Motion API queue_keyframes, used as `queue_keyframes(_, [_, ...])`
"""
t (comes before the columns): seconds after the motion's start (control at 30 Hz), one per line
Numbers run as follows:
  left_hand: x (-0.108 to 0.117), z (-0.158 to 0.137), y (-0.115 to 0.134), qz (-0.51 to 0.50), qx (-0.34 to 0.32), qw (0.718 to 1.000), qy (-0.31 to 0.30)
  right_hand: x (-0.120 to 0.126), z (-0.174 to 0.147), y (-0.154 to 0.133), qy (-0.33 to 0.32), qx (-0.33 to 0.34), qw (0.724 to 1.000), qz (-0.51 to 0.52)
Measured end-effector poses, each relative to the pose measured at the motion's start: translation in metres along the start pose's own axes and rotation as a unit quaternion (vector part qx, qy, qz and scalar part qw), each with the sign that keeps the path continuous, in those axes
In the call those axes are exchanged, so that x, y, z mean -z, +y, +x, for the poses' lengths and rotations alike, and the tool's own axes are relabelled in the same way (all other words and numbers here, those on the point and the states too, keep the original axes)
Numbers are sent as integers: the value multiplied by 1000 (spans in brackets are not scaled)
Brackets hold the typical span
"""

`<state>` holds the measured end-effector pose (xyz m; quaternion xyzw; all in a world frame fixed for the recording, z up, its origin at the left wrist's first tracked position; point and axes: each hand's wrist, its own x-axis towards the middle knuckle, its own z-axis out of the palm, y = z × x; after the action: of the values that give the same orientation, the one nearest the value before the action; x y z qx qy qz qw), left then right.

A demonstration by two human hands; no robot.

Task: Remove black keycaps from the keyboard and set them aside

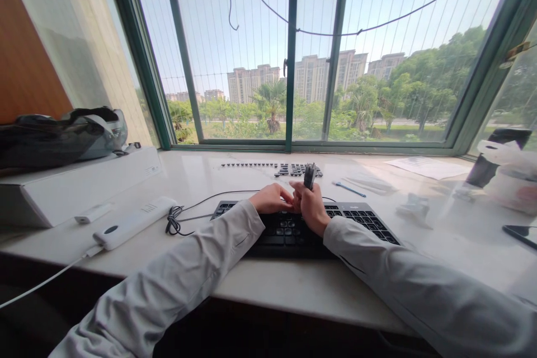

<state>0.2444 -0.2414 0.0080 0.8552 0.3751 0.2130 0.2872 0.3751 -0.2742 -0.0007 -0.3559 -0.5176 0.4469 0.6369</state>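
A black keyboard lies on the white marble sill in front of me, with some keys removed from its middle. My right hand is closed around a small dark grey tool that stands upright above the keys. My left hand rests on the keyboard right beside it, fingertips pinched together against the right hand; whether it holds a keycap I cannot tell. Rows of loose black keycaps lie on the sill just behind the keyboard.
A white box with a dark bag on top stands at left. A white power strip, a small white adapter and the coiled keyboard cable lie nearby. At right are papers, a blue-tipped stick, a phone and a wrapped bundle.
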Motion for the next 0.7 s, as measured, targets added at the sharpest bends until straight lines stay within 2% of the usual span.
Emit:
queue_keyframes(0.1, [0, 1, -3, 14, -4, 1000, -3, 0, -2, -3, -4, 12, 1000, -16])
queue_keyframes(0.27, [3, 2, -5, 14, -13, 1000, -6, 0, -8, -7, -51, 73, 994, -66])
queue_keyframes(0.43, [7, 2, 1, -54, 1, 998, -34, 1, -6, -10, -12, 58, 998, 14])
queue_keyframes(0.57, [8, 0, 9, -124, 51, 991, 8, 14, 3, -25, 23, 62, 996, 52])
queue_keyframes(0.63, [9, 0, 12, -143, 55, 987, 45, 27, 11, -34, 18, 46, 999, 5])
queue_keyframes(0.7, [9, 0, 14, -154, 45, 983, 86, 42, 19, -40, -3, 35, 995, -95])
